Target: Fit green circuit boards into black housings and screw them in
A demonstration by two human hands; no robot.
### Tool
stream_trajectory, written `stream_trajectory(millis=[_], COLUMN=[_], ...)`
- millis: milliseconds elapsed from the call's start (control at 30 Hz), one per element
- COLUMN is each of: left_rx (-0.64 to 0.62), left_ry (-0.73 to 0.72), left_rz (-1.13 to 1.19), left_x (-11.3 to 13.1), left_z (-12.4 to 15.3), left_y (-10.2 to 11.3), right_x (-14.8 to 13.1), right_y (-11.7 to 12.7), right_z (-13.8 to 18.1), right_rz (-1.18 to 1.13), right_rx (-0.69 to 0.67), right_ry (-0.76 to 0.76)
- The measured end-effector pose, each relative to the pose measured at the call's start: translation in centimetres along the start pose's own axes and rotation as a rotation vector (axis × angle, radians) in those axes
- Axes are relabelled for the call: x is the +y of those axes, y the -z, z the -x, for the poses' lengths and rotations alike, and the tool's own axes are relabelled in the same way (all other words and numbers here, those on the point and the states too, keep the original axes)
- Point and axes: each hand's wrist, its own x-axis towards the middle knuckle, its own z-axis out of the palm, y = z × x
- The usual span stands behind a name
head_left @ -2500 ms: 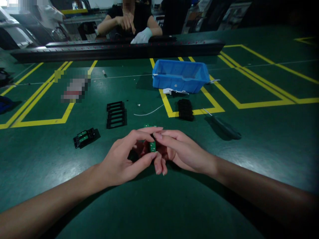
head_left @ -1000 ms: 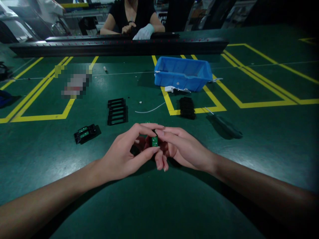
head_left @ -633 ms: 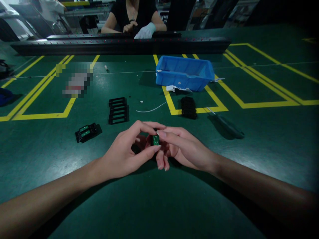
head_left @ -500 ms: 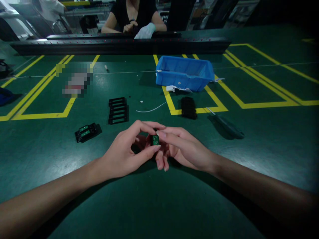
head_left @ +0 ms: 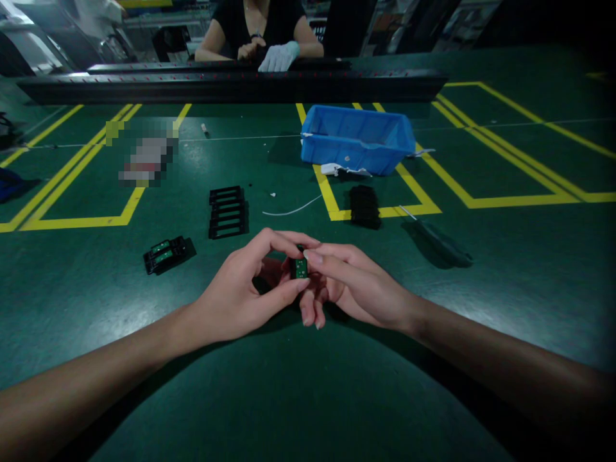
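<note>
Between my two hands is a small green circuit board (head_left: pixel 301 268) with a dark edge, partly hidden by fingers. My left hand (head_left: pixel 255 282) grips it from the left, thumb at its lower end and index finger over its top. My right hand (head_left: pixel 359 279) pinches its upper right with the thumb; its lower fingers curl beneath. To the left on the green table lies a black holder (head_left: pixel 168 255) with green boards in it. Beyond my left hand sits a black slotted frame (head_left: pixel 227 213). A stack of dark pieces (head_left: pixel 364 206) rests beyond my right hand.
A blue bin (head_left: pixel 356 141) stands farther back, with a torn white scrap (head_left: pixel 344 170) at its front. At right lies a dark-handled tool (head_left: pixel 440 244) with a thin tip. A long black rail (head_left: pixel 231 88) crosses the far side, where a person with one gloved hand (head_left: pixel 279 58) sits.
Both hands keep nearly the same hold on the circuit board, which shows slightly more of its face. The whole view has shifted very slightly.
</note>
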Motion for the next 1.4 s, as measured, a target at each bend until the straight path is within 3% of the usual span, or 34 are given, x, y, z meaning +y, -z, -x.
stream_trajectory(millis=[1400], left_rx=[-0.008], left_ry=[-0.003], left_rz=[0.001], left_x=[-0.07], left_z=[-0.14], left_y=[0.03], right_x=[0.24], right_y=[0.17], right_z=[-0.10], right_rz=[-0.003], right_rx=[-0.001], right_ry=[0.025])
